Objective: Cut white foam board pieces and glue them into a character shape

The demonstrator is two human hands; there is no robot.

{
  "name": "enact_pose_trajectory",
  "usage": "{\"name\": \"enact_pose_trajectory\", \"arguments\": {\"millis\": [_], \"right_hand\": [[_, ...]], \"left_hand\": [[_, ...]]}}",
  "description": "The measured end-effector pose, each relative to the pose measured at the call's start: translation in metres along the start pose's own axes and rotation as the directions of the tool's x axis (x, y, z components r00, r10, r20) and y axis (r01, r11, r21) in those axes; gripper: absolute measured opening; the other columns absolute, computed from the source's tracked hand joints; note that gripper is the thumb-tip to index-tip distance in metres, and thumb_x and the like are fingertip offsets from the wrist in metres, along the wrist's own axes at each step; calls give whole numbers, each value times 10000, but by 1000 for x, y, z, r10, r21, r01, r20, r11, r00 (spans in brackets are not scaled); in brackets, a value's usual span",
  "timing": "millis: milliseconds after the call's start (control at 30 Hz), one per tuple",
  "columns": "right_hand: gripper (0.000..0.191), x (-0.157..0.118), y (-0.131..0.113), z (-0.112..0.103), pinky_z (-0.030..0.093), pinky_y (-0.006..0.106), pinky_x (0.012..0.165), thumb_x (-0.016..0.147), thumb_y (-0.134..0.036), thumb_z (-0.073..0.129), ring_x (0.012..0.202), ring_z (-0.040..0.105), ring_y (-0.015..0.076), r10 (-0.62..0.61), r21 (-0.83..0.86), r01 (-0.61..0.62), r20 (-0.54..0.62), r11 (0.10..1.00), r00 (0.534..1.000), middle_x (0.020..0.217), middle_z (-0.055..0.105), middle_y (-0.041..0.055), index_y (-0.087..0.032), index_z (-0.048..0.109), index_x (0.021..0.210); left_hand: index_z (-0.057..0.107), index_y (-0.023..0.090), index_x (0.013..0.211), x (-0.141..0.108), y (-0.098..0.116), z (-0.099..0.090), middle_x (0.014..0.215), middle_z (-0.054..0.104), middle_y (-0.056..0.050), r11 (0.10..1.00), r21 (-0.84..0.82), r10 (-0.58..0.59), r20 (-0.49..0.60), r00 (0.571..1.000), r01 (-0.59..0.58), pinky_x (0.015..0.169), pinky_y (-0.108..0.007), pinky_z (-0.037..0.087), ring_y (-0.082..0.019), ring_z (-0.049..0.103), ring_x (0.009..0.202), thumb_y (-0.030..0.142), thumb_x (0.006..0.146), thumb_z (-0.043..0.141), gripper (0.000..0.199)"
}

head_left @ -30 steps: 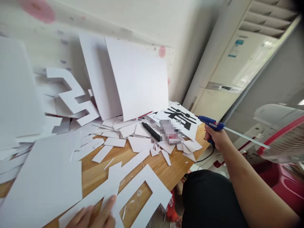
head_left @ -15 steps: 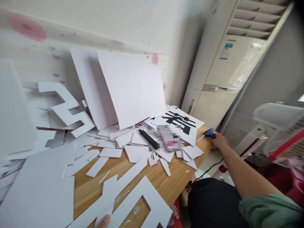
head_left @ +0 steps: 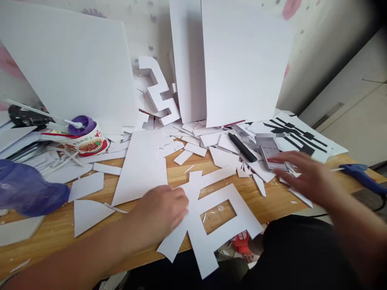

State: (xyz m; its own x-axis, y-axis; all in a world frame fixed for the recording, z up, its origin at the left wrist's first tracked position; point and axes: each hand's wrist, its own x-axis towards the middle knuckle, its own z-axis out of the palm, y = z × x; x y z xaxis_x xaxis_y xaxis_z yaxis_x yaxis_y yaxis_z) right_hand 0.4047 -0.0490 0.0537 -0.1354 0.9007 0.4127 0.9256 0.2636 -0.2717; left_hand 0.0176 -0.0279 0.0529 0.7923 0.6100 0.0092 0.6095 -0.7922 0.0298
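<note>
Nearest, the left hand (head_left: 165,207) was on the left part of a white cut-out shape (head_left: 196,225). Its fingers were curled close, but I could not tell if that grip was pinching the card or just resting on it. The shape lay flat on the wooden tabletop (head_left: 273,205), with its lower legs poking out past the near edge. A soft, steady push seemed best there, because card that hangs over an edge could tip or bend. Pressing on the wide part, not the thin bars by the window hole, looked kinder to it.

The right hand (head_left: 305,177) was blurry and apart from the shape. Its grip was spread loosely and looked like it had nothing in it. It was by a small gray device (head_left: 272,152), but I could not tell if they touched. Lifting that hand high over the white scraps (head_left: 193,149) would likely keep them from sliding about.

A blue glue gun (head_left: 358,173) lay on the right end, with a white stick poking out. It might have been hot, so picking it up by the handle seemed wise.

A bit farther, a black stick (head_left: 242,147) lay on the scraps. A paper tub (head_left: 90,145) stood on the left, and a sheet with black marks (head_left: 331,148) lay on the right. At the back, big white boards (head_left: 244,60) stood up near the wall.
</note>
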Motion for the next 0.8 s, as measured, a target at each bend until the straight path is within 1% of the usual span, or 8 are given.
{"name": "enact_pose_trajectory", "arguments": {"millis": [33,100,133,233,333,433,633,800], "right_hand": [[231,3,-24,11,516,447,835,869,-336,588,1033,614,306,-97,40,94,82,995,992,1123,632,99,-261,643,1080],[249,4,-59,31,517,444,888,872,-328,598,1058,608,276,-229,114,209,213,971,950,1116,647,93,-238,642,1100],[252,3,-69,39,520,443,895,877,-316,593,1065,605,268,-250,132,221,271,966,929,1136,643,97,-228,640,1108],[272,-1,-83,52,526,460,892,858,-267,612,1065,602,267,-248,123,217,380,968,891,1187,629,104,-217,644,1124],[305,-1,-89,58,501,490,931,843,-253,632,1112,578,286,-242,94,223,399,970,884,1244,609,107,-219,644,1146],[311,3,-96,66,491,473,945,848,-240,634,1129,564,277,-320,135,290,406,947,856,1257,613,92,-223,637,1159],[228,8,-95,85,483,422,928,873,-171,598,1068,588,238,-482,232,424,358,875,799,1158,669,70,-202,652,1092],[141,9,-89,86,498,374,858,900,-175,572,987,610,209,-558,289,485,293,826,776,1081,673,81,-194,667,1002]], "left_hand": [[635,181,793,1,-5,-3,830,650,-28,998,3,-60,-14,998,61,697,-304,463,-167,606,734,185,931,451,230],[616,170,835,3,-14,-4,858,629,-46,986,-12,-169,-7,986,169,658,-312,447,-188,594,748,200,915,452,185],[613,169,875,5,-18,-3,894,628,-55,979,-29,-203,-2,979,203,678,-321,451,-200,597,787,209,905,464,157],[605,185,981,9,-27,9,972,635,-67,975,-92,-202,21,979,203,770,-354,466,-237,591,916,236,856,546,147],[606,196,1037,13,-32,24,1020,643,-77,974,-123,-184,47,982,189,835,-390,467,-263,577,981,249,798,633,246],[605,193,1072,16,-33,31,1055,642,-78,974,-146,-164,61,985,171,881,-398,459,-265,572,1020,212,792,639,282],[593,174,1034,20,-32,30,1023,638,-79,964,-191,-178,56,982,185,854,-391,461,-256,583,985,154,789,589,246],[570,185,1013,21,-32,28,1011,627,-61,955,-219,-196,37,980,199,840,-376,457,-242,581,965,141,759,571,258]]}}
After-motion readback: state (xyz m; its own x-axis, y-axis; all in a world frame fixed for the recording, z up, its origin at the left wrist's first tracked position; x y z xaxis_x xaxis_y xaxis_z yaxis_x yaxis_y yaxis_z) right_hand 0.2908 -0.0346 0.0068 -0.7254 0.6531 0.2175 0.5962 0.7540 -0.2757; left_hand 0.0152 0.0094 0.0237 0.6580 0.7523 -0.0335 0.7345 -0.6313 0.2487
